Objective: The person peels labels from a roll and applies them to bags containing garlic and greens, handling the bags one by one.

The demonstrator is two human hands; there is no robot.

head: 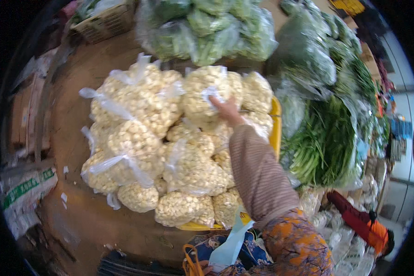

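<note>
Clear plastic bags of pale pieces, which look like peeled garlic cloves [138, 136], are heaped on a yellow container or cart [276, 129]. My right hand [227, 108] lies on an upper bag [201, 77], its thumb at a small white label [210, 92] and apart from the other fingers, which are blurred. At the bottom edge my left hand [205, 267], mostly cut off, holds the lower end of a light blue sheet [233, 241]. An orange strap [192, 258] hangs beside it.
Bagged leafy greens [210, 31] stand beyond the heap, with long green stalks [322, 141] to the right. A plastic crate [105, 22] is at upper left, a printed sack [29, 189] at lower left. Another person in orange and dark red [360, 220] is at lower right.
</note>
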